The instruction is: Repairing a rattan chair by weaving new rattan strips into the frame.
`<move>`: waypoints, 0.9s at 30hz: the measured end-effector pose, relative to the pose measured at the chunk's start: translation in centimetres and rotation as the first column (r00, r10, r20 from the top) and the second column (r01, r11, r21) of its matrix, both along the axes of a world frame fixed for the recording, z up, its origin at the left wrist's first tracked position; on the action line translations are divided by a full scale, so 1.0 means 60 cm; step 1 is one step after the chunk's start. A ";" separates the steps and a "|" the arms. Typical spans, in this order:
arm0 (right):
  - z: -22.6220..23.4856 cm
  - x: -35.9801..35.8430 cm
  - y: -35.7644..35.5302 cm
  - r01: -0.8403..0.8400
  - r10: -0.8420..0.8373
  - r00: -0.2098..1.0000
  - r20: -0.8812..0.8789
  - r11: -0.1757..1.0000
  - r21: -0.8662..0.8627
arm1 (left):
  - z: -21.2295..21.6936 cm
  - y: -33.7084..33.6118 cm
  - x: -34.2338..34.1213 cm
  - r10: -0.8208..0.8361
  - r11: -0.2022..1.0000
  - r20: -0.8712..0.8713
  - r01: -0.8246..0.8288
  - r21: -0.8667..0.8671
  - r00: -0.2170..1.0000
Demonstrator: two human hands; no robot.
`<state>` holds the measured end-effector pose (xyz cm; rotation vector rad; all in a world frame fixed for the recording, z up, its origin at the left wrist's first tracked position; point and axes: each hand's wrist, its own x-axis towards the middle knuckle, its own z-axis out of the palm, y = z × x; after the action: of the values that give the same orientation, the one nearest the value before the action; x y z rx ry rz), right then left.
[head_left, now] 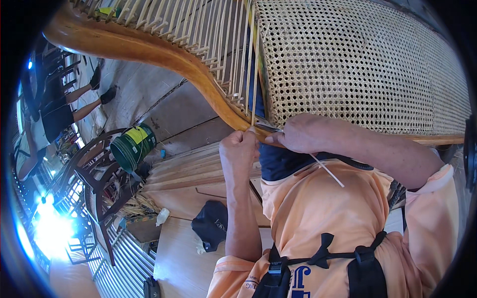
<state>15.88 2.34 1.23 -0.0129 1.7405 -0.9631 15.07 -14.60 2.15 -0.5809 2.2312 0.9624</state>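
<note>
A curved, varnished wooden furniture frame (pixel 203 79) crosses the upper part of the view. Pale cane strands (pixel 254 74) are strung across its left section, and woven cane webbing (pixel 357 69) covers the right. My left hand (pixel 240 150) is closed in a pinch at the frame's near edge, on the lower end of one cane strand. Right beside it, my right hand (pixel 303 133) is curled over the frame, its thumb toward the left fingertips. A thin pale strip (pixel 328 171) sticks out below my right hand; its other end is hidden in the fingers.
Left of me, a green bucket (pixel 131 149) with a yellow label sits by dark curved wooden chair frames (pixel 97 186). Wooden boards (pixel 189 164) lie below the frame, near a black cap-like cloth item (pixel 209 226). Another person's legs (pixel 82 102) show at far left.
</note>
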 end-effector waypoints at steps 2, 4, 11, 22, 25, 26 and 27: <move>-0.006 0.001 -0.008 -0.035 0.035 0.999 -0.036 0.999 0.003 | -0.003 -0.002 0.001 -0.002 1.000 -0.003 0.002 0.006 1.000; -0.021 0.008 -0.020 -0.044 0.039 0.980 -0.196 0.999 -0.018 | -0.005 -0.004 0.001 -0.007 1.000 -0.008 0.007 0.012 1.000; -0.021 0.012 -0.022 0.055 -0.058 0.986 -0.157 0.998 -0.023 | 0.009 0.013 -0.005 0.017 1.000 0.021 -0.017 0.001 1.000; 0.054 0.244 0.197 0.345 -0.297 0.929 -0.220 0.911 0.228 | 0.020 -0.100 0.061 -0.241 0.970 -0.090 0.243 0.008 0.966; 0.055 0.431 0.255 0.446 -0.436 0.884 -0.168 0.681 0.580 | 0.033 -0.090 0.069 -0.851 0.518 -0.271 0.631 -0.578 0.451; 0.058 0.476 0.255 0.441 -0.506 0.856 -0.102 0.613 0.655 | 0.049 -0.067 0.063 -0.742 0.658 -0.246 0.607 -0.445 0.624; 0.041 0.527 0.246 0.438 -0.585 0.810 -0.047 0.549 0.712 | 0.069 -0.043 0.059 -0.619 0.772 -0.189 0.546 -0.325 0.762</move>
<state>47.48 17.08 3.70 1.1304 1.8488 -0.5990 18.64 -17.18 6.29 0.1975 2.5721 0.4500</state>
